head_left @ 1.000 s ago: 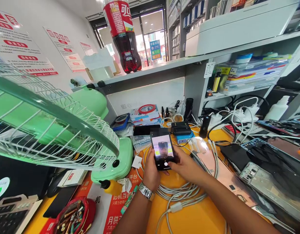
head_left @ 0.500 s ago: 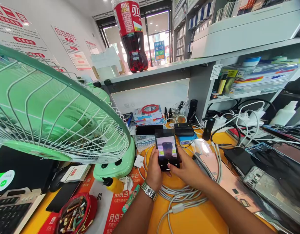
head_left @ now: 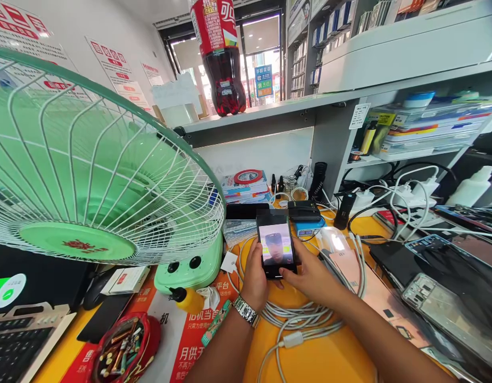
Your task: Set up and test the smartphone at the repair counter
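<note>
Both hands, left and right, clasp the phone; a loosened grip could drop it onto the cables.

A phone repair shop: opened handsets and charging cables crowd the orange table, stocked shelves and a service counter behind.

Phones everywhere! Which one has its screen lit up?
The phone held upright in both hands, left hand and right hand. The dark phone lying flat behind it shows a black screen.
</note>
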Motion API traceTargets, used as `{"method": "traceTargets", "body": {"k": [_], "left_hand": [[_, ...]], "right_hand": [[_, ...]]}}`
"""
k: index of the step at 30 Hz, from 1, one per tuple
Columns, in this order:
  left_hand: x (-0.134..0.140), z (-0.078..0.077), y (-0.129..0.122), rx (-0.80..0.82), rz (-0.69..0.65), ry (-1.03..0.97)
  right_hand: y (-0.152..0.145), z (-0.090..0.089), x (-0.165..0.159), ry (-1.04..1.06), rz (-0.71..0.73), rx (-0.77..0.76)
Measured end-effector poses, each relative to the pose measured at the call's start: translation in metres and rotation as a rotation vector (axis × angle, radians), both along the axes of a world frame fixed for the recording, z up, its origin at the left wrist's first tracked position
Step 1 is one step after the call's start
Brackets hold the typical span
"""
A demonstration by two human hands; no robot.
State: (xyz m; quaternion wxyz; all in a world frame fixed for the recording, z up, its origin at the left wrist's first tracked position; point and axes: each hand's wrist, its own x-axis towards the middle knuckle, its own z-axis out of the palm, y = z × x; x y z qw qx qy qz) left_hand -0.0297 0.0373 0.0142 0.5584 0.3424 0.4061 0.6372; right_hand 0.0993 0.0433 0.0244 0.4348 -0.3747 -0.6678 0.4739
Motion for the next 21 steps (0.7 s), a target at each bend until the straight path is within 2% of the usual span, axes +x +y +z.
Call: {"method": "traceTargets", "body": {"k": [3,10,13,16,21], "left_hand": [[0.000,0.000,-0.001,-0.008,-0.085,-0.019],[0.003,0.004,-0.004,0.012,-0.140,-0.101],[0.004,0.002,-0.002,0.083,-0.085,-0.159],[0.005,-0.003,0.000,0.118,-0.022,-0.164],[0.006,-0.008,0.000,0.144,-0.061,-0.154]], "right_hand": [[0.002,-0.003,0.003,-0.029,-0.021,0.028],[0.000,0.002,0.007,-0.003,-0.019,0.010],[-0.004,0.003,0.003,0.018,0.010,-0.031],[-0.006,0.001,-0.002,-0.018,-0.040,0.003],[-0.005,-0.005,-0.005,-0.123,-0.164,0.051]]}}
